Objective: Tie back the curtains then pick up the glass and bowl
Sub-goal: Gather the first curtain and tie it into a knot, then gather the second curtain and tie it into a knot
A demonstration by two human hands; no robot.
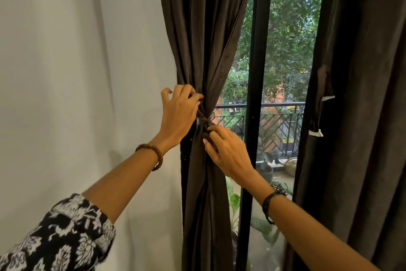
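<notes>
patterned black-and-white sleeve (59, 237) is being seen at the lower left of the frame, nearest the camera. the left hand (179, 114) is being held against the gathered left curtain (204, 51) in the middle of the frame, fingers curled into the fabric just above the tie-back (203, 120). the right hand (228, 152) is being pressed to the knot just below, its fingers pinching the tie-back. a beaded bracelet (153, 156) is being worn on the left wrist, a dark cord band (271, 202) on the right. the right curtain (356, 116) is hanging loose at the right edge, its own strap (323, 103) dangling untied. no readable writing is being shown. glass and bowl are not being shown.
</notes>
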